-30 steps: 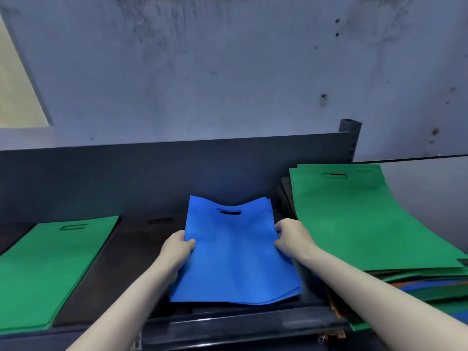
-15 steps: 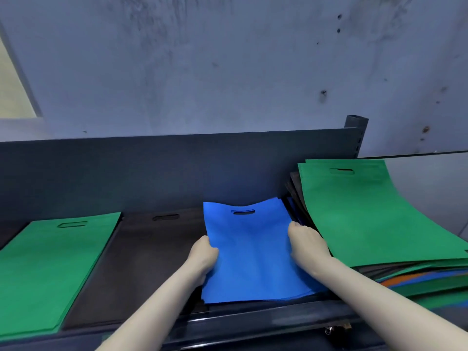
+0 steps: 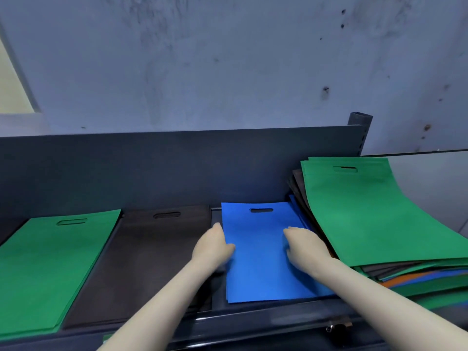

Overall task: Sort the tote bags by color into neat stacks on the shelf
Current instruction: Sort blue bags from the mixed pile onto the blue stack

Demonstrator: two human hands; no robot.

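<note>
Squaring the blue stack (image 3: 263,252) at centre frame, apparently. Left hand (image 3: 211,247) lies along its left edge, fingers fairly straight, thumb on the fabric. Right hand (image 3: 304,247) rests palm-down on its right half, fingers loosely spread, gripping nothing. Both are slightly blurred.

Blue stack lies flat on the shelf (image 3: 253,323), between the black stack (image 3: 152,254) and the unsorted pile (image 3: 367,211) at right frame, which crowds its right side. Green stack (image 3: 50,262) sits at lower left.

Risks: the thin fabric likely slides, so sideways pressure may fan the layers. The curling unsorted pile could slump onto the blue. The front edge sits near the shelf lip and may slip off.
</note>
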